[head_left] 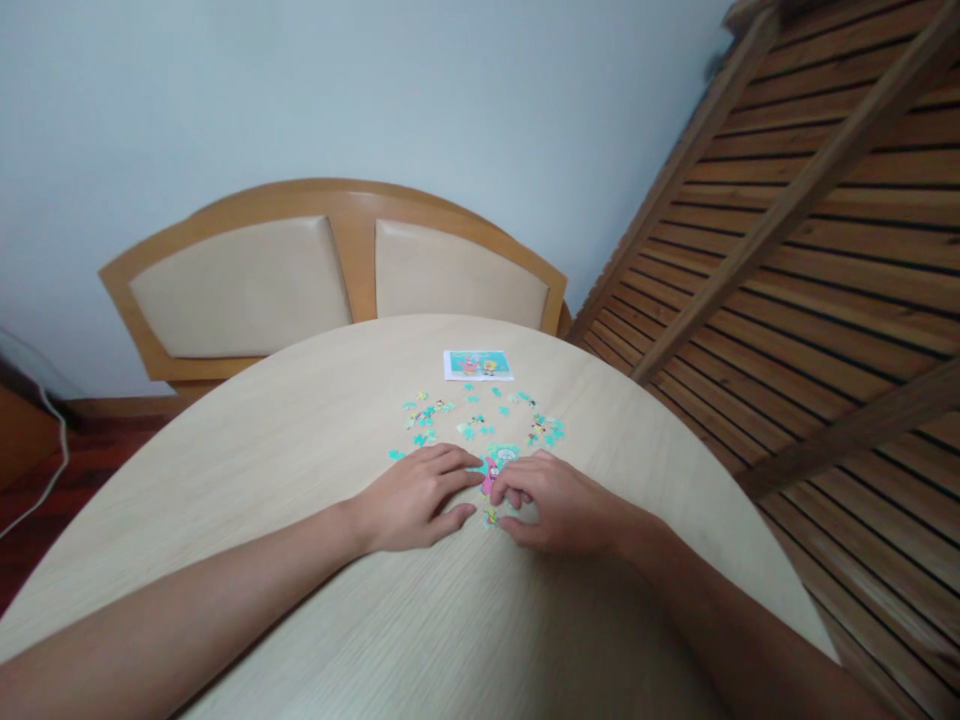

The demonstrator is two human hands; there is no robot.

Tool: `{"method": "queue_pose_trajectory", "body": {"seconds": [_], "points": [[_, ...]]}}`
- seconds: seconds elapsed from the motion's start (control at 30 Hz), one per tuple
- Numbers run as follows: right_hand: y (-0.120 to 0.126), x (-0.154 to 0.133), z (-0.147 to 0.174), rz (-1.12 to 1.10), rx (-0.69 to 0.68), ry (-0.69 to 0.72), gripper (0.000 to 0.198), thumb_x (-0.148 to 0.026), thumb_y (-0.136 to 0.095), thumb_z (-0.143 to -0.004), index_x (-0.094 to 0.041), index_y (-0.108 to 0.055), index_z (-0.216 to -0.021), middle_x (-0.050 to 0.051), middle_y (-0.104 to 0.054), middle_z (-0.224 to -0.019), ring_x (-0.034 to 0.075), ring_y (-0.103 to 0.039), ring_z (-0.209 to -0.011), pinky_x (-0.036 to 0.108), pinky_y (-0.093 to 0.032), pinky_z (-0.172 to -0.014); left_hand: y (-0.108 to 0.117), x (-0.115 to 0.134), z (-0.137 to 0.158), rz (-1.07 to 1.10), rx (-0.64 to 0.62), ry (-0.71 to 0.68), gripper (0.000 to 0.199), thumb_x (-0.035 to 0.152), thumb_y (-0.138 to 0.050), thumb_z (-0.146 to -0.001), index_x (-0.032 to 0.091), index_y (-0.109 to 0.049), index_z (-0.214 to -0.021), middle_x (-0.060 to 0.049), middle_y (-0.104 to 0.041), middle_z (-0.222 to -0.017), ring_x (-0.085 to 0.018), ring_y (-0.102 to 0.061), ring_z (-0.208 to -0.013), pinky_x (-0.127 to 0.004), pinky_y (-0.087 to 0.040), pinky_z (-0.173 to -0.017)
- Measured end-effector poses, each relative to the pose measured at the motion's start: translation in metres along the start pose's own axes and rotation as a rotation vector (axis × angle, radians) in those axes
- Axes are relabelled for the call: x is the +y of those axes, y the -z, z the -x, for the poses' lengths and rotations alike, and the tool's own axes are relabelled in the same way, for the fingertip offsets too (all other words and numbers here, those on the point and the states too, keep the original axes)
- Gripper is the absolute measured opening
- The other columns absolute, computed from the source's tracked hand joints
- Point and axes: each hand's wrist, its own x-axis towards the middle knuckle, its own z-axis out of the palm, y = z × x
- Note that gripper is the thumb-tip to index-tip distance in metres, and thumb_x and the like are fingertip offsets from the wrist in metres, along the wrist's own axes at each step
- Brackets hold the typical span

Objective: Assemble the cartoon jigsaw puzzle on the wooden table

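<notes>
A partly joined jigsaw puzzle [490, 474] with a pink cartoon figure lies on the table between my hands. My left hand [422, 492] rests flat with fingers spread, its fingertips touching the puzzle's left side. My right hand [561, 497] is at the right side, fingers curled over the pink part and thumb apart from them; no piece shows in its grasp. Just below the joined part, between my two thumbs, lies a small yellow-green puzzle piece [490, 518]. Both hands hide parts of the puzzle's sides.
Loose puzzle pieces [424, 418] lie beyond my hands, with more pieces [545, 430] to the right. A picture card [478, 365] of two cartoon figures lies farther back on the round wooden table [300, 420]. Behind stands a padded bench [240, 285]; slatted wood [810, 250] leans at right.
</notes>
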Motion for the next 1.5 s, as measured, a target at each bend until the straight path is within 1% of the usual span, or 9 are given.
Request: {"method": "queue_pose_trajectory", "body": {"seconds": [0.13,0.3,0.5,0.67,0.9,1.07,1.3,1.4,1.5], "points": [[-0.002,0.0,0.0,-0.02,-0.033,0.024,0.015,-0.021,-0.069,-0.08,-0.022,-0.069,-0.096,-0.001,-0.072,-0.092,0.017,-0.064,-0.086,0.032,-0.04,-0.087,0.0,0.0,0.0,0.012,0.005,0.0,0.037,0.031,-0.056,-0.097,0.02,-0.061,-0.131,-0.01,-0.063,-0.133,-0.028,-0.057,-0.126,-0.046,-0.045,-0.111],[-0.005,0.002,-0.001,-0.043,-0.048,-0.001,0.012,-0.026,-0.074,-0.082,-0.022,-0.069,-0.092,-0.002,-0.072,-0.09,0.017,-0.064,-0.086,0.032,-0.04,-0.087,0.0,0.0,0.0,0.004,-0.009,0.006,0.037,0.03,-0.056,-0.096,0.019,-0.061,-0.131,-0.011,-0.062,-0.134,-0.028,-0.056,-0.126,-0.046,-0.044,-0.111],[-0.007,0.01,-0.002,-0.056,-0.039,-0.016,0.016,-0.033,-0.078,-0.084,-0.022,-0.069,-0.09,-0.003,-0.07,-0.085,0.015,-0.063,-0.082,0.029,-0.039,-0.08,0.0,-0.001,0.0,0.001,-0.006,0.001,0.035,0.03,-0.056,-0.097,0.02,-0.062,-0.13,-0.01,-0.062,-0.134,-0.028,-0.056,-0.126,-0.046,-0.045,-0.111],[-0.004,0.008,-0.002,-0.024,-0.015,-0.034,0.027,-0.037,-0.083,-0.079,-0.021,-0.068,-0.095,-0.003,-0.068,-0.086,0.016,-0.062,-0.083,0.029,-0.039,-0.08,-0.001,-0.001,0.0,0.004,0.01,-0.012,0.035,0.03,-0.055,-0.097,0.021,-0.061,-0.13,-0.01,-0.062,-0.133,-0.028,-0.057,-0.125,-0.047,-0.045,-0.11],[-0.005,0.004,-0.002,-0.037,-0.015,-0.032,0.022,-0.033,-0.079,-0.081,-0.021,-0.069,-0.096,-0.001,-0.069,-0.089,0.018,-0.063,-0.087,0.031,-0.039,-0.083,0.0,0.0,0.001,0.011,0.004,-0.006,0.032,0.03,-0.056,-0.097,0.021,-0.063,-0.127,-0.01,-0.062,-0.133,-0.028,-0.056,-0.125,-0.047,-0.044,-0.111],[-0.008,0.003,-0.003,-0.071,-0.009,-0.056,0.011,-0.022,-0.073,-0.082,-0.021,-0.068,-0.091,-0.002,-0.069,-0.086,0.017,-0.064,-0.087,0.031,-0.039,-0.085,0.001,0.0,0.0,0.007,-0.012,0.001,0.035,0.03,-0.056,-0.097,0.02,-0.062,-0.13,-0.01,-0.062,-0.133,-0.028,-0.056,-0.126,-0.047,-0.044,-0.111],[-0.01,0.002,-0.002,-0.109,-0.009,0.021,0.022,-0.009,-0.065,-0.078,-0.024,-0.07,-0.094,-0.002,-0.074,-0.098,0.018,-0.066,-0.098,0.034,-0.037,-0.094,0.0,0.0,-0.001,0.006,0.005,-0.009,0.036,0.03,-0.055,-0.097,0.019,-0.061,-0.131,-0.011,-0.063,-0.132,-0.027,-0.057,-0.125,-0.045,-0.045,-0.111],[-0.006,0.003,-0.001,-0.097,-0.006,0.029,0.024,-0.01,-0.066,-0.079,-0.024,-0.07,-0.098,0.0,-0.074,-0.102,0.019,-0.066,-0.101,0.035,-0.037,-0.096,-0.001,0.0,0.0,0.004,-0.001,0.0,0.035,0.031,-0.056,-0.097,0.019,-0.061,-0.13,-0.011,-0.062,-0.134,-0.027,-0.056,-0.126,-0.045,-0.045,-0.111],[-0.002,0.003,0.0,-0.062,-0.007,-0.022,0.019,-0.024,-0.075,-0.08,-0.023,-0.068,-0.098,0.001,-0.073,-0.101,0.021,-0.065,-0.1,0.037,-0.038,-0.095,0.0,0.0,0.0,0.004,-0.007,0.004,0.034,0.031,-0.056,-0.097,0.02,-0.061,-0.129,-0.01,-0.062,-0.134,-0.028,-0.056,-0.126,-0.047,-0.044,-0.111]]}}
